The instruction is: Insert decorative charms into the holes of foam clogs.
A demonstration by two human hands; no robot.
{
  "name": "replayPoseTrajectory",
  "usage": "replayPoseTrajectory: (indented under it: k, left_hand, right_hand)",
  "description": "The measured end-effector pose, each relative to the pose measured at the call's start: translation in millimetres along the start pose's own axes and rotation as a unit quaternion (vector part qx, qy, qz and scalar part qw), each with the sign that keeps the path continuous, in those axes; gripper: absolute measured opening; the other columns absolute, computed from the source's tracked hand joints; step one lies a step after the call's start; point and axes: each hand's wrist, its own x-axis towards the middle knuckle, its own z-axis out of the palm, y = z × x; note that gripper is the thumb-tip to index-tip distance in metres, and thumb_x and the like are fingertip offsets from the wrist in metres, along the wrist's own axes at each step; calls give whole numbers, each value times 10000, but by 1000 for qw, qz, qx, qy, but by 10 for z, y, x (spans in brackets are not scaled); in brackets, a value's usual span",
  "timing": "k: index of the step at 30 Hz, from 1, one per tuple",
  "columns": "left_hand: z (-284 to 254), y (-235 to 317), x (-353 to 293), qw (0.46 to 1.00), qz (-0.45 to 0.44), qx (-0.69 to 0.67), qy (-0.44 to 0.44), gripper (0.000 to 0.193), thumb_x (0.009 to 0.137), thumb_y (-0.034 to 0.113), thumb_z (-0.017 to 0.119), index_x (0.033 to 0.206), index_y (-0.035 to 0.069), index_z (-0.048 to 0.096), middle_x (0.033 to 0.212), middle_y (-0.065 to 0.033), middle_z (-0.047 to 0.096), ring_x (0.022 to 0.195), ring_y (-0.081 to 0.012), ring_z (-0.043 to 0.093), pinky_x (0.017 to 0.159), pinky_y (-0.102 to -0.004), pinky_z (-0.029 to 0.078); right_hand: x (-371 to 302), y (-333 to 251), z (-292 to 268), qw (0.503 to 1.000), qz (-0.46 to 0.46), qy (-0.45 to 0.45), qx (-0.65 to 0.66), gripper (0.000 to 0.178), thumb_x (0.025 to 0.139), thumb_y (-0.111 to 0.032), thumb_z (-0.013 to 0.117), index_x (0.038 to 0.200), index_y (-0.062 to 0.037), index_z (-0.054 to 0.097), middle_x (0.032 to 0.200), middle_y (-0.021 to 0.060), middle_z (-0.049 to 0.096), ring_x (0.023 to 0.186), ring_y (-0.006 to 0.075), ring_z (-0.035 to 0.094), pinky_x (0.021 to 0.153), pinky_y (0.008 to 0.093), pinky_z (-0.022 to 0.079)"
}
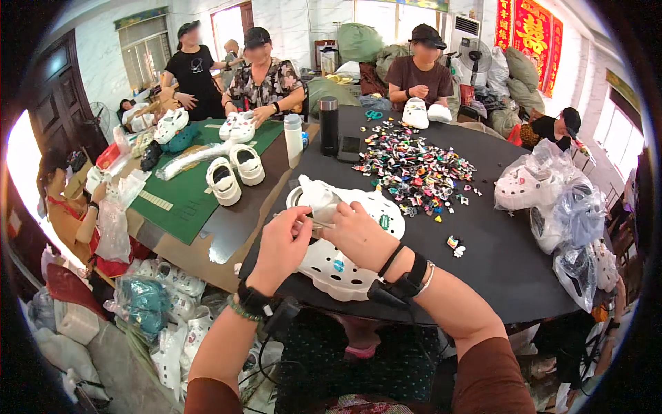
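Note:
Two white clogs lie on the black table in front of me. The nearer clog (329,279) has a blue charm on its holed upper; the farther clog (376,205) carries a green one. Over the clogs, my left hand (281,243) is closed in a pinch, thumb against fingers. Beside it, my right hand (362,237) has its fingers bent and closed, palm down. A thin, silvery piece (320,224) shows between the fingertips of both hands; its kind is too small to tell. My hands hide part of both clogs.
A heap of small colourful shoe charms (417,169) spreads beyond the clogs, with a loose charm (456,245) to the right. Bagged clogs (552,200) sit at the right edge. A black flask (329,127), white bottle (294,141) and phone (349,148) stand or lie farther back. Co-workers sit around.

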Motion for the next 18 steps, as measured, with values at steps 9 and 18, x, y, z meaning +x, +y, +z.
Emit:
replayPoseTrajectory:
  k: [9,18]
  left_hand:
    - [469,-221,245,991,54,121,5,282,891,208,637,1080,-2,634,887,-187,669,849,-331,644,746,-419,510]
    - [673,-169,470,958,-50,268,-93,394,922,374,555,1186,85,602,795,-108,710,924,-335,661,861,-510,435]
  right_hand:
    - [-474,580,308,908,135,188,349,359,813,-68,694,1166,-64,626,1187,158,618,1099,334,586,957,393,469]
    - [-1001,1167,889,819,455,135,323,375,898,-358,668,1035,-9,649,928,163,682,810,293,657,734,364,520]
